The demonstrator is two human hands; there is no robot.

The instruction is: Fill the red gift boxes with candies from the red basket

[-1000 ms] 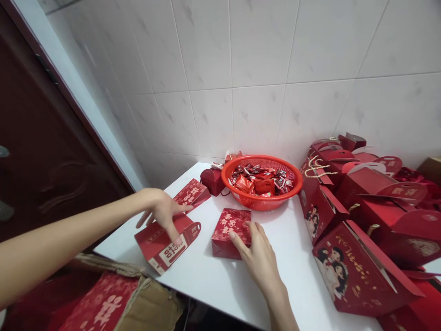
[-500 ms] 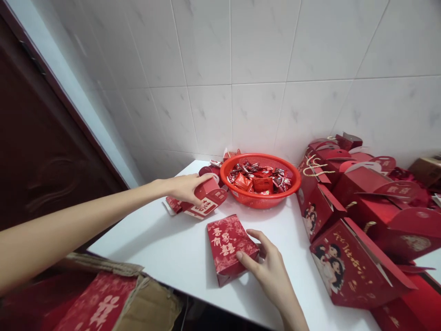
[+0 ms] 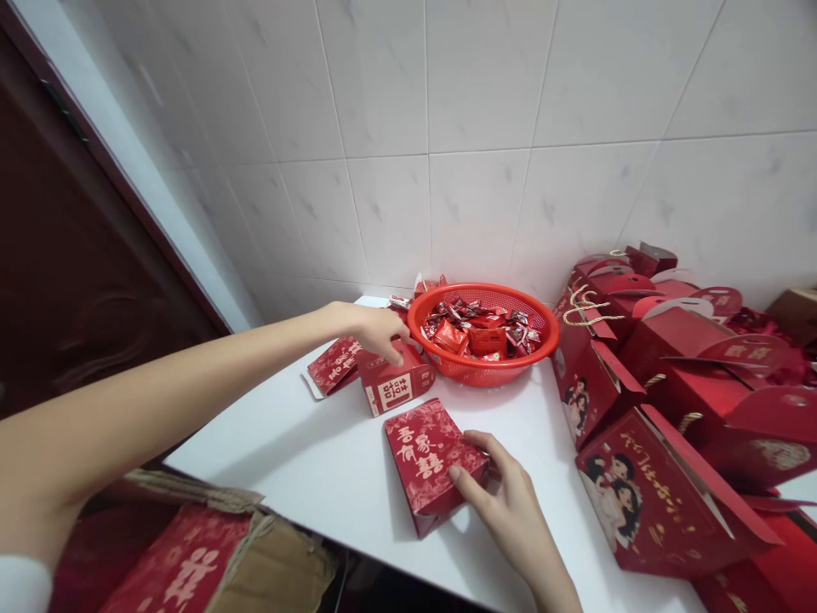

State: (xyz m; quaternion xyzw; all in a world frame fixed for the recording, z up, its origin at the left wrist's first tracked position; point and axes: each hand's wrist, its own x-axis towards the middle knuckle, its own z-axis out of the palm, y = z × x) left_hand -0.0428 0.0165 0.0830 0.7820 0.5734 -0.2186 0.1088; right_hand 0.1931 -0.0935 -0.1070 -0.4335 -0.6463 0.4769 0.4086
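Observation:
My left hand [image 3: 383,330] reaches to the far side of the white table and closes over the top of a small red gift box [image 3: 396,387] with a pale printed label on its front. That box stands upright close to the red basket. A flattened-looking red carton [image 3: 333,366] with a white flap lies to its left. My right hand [image 3: 504,494] grips the right end of a red carton [image 3: 431,460] with gold characters, its thumb on the top face and its fingers behind. That carton rests on the table nearer to me.
A red plastic basket [image 3: 488,373] of wrapped sweets [image 3: 488,340] stands near the tiled wall. Many red gift boxes [image 3: 651,502] crowd the right side, some with gold cord handles. An open cardboard box [image 3: 281,558] with red cartons sits below the table's front left edge.
My left hand has moved slightly right, and the tilted gift box has come upright beside the basket, uncovering more of the carton behind. The right hand's carton has shifted slightly right.

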